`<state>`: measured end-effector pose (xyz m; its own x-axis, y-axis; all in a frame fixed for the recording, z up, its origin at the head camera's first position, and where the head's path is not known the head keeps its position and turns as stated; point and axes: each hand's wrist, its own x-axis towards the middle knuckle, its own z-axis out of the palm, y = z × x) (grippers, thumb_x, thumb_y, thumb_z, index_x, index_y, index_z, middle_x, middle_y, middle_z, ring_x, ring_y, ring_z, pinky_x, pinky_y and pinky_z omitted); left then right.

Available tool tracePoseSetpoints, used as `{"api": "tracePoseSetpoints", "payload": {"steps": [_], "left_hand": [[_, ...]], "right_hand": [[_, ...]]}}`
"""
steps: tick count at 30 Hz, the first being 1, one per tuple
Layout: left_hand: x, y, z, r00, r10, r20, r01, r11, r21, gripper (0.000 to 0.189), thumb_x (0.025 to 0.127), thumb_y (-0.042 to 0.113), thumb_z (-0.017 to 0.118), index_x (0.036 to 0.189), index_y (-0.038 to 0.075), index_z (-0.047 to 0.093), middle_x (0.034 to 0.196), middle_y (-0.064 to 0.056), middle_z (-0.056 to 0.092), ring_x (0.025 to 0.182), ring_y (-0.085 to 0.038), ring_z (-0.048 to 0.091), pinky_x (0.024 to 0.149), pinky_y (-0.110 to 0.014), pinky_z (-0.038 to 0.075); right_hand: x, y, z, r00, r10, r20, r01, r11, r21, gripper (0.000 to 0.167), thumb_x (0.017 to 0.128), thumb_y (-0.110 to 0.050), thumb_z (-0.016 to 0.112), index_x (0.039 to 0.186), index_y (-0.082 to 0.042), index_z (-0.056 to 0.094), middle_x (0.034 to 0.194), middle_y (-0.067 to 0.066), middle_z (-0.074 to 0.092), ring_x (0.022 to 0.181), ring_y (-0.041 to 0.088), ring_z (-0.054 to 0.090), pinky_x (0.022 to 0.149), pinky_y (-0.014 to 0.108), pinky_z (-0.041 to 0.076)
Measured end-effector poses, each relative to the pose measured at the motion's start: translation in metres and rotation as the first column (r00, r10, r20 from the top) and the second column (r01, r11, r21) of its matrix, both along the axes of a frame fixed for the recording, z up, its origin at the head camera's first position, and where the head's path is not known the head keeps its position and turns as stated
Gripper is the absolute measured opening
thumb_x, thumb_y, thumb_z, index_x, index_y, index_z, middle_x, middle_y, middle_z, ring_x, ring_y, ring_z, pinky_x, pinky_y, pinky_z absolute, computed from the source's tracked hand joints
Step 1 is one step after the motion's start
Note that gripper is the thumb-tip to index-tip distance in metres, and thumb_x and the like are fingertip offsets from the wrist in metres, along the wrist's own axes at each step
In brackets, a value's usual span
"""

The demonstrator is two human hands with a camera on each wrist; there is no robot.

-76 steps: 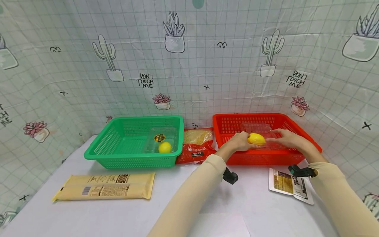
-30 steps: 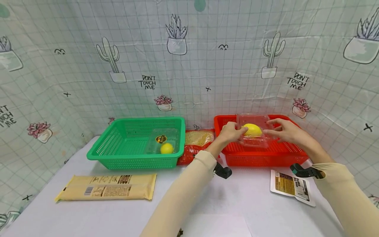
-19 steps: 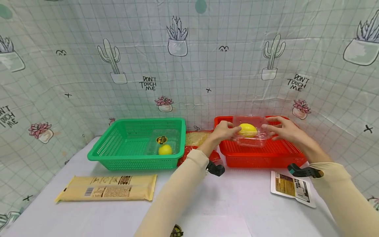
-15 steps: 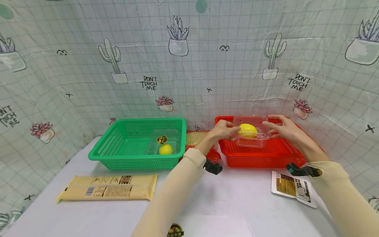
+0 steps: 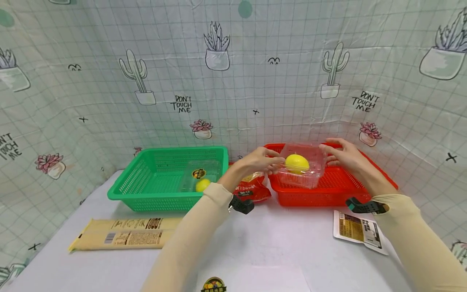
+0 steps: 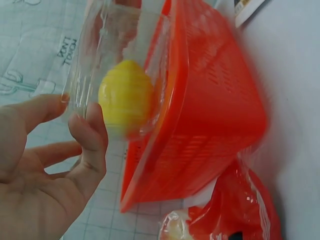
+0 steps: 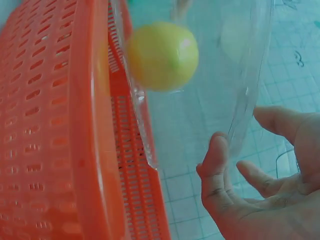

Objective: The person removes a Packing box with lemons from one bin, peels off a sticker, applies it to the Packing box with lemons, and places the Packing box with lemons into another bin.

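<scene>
Left hand and right hand pinch the clear box — best carried level, so the lemon (probably loose) won't roll.

Past the red basket, counter lies free at 6 o'clock from the box. Bag blocks 8, cloth 12.

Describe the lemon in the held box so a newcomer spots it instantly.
Go to the red basket on the right of the white table. Over its left part, the left hand and right hand hold a clear plastic box. The lemon sits inside; unlike the other yellow fruit, down in the green basket, it is up between two hands.
</scene>
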<state>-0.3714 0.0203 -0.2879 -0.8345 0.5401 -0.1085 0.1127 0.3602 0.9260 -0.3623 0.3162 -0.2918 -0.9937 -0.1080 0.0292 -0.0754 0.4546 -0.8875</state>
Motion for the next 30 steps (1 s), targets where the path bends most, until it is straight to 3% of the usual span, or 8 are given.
{"api": "tracePoseSetpoints", "payload": {"steps": [5, 15, 19, 25, 30], "left_hand": [[0.001, -0.021, 0.0, 0.997, -0.061, 0.041, 0.059, 0.997, 0.04, 0.045, 0.097, 0.027, 0.063, 0.135, 0.005, 0.056, 0.081, -0.008, 0.06, 0.075, -0.021, 0.06, 0.065, -0.021, 0.053], [0.002, -0.052, -0.001, 0.995, -0.066, 0.078, 0.057, 0.993, 0.106, 0.047, 0.101, 0.025, 0.056, 0.142, 0.004, 0.05, 0.093, -0.005, 0.055, 0.071, -0.015, 0.048, 0.065, -0.022, 0.046], [0.003, -0.059, -0.004, 0.995, -0.038, 0.088, 0.025, 0.99, 0.137, 0.048, 0.101, 0.028, 0.056, 0.142, 0.005, 0.05, 0.097, -0.004, 0.057, 0.069, -0.015, 0.046, 0.065, -0.024, 0.044], [0.008, -0.072, -0.008, 0.995, 0.046, 0.093, -0.062, 0.982, 0.176, 0.042, 0.101, 0.028, 0.056, 0.137, 0.006, 0.056, 0.095, -0.004, 0.055, 0.069, -0.015, 0.048, 0.067, -0.024, 0.05], [0.015, -0.084, -0.012, 0.988, 0.09, 0.129, -0.122, 0.957, 0.263, 0.04, 0.098, 0.028, 0.061, 0.133, 0.007, 0.06, 0.097, -0.003, 0.051, 0.075, -0.015, 0.047, 0.07, -0.027, 0.051]], "right_hand": [[0.002, -0.009, 0.005, 1.0, 0.022, 0.0, -0.022, 0.999, -0.024, 0.077, 0.095, -0.046, 0.06, 0.152, -0.004, 0.027, 0.102, -0.008, 0.059, 0.072, 0.005, 0.062, 0.073, 0.024, 0.057], [0.007, -0.026, 0.011, 0.992, 0.128, 0.023, -0.129, 0.989, 0.066, 0.062, 0.098, -0.042, 0.058, 0.143, -0.003, 0.04, 0.089, -0.006, 0.059, 0.065, 0.009, 0.051, 0.061, 0.023, 0.049], [0.009, -0.033, 0.01, 0.988, 0.149, 0.038, -0.152, 0.985, 0.086, 0.06, 0.097, -0.043, 0.058, 0.141, -0.004, 0.044, 0.089, -0.005, 0.059, 0.064, 0.011, 0.053, 0.059, 0.024, 0.048], [0.012, -0.042, 0.011, 0.98, 0.189, 0.062, -0.194, 0.978, 0.081, 0.058, 0.097, -0.042, 0.059, 0.139, -0.004, 0.047, 0.092, 0.002, 0.057, 0.063, 0.01, 0.053, 0.059, 0.024, 0.05], [0.018, -0.053, 0.01, 0.971, 0.221, 0.089, -0.228, 0.97, 0.08, 0.058, 0.096, -0.044, 0.06, 0.138, -0.006, 0.048, 0.109, 0.011, 0.057, 0.062, 0.011, 0.056, 0.061, 0.025, 0.053]]}}
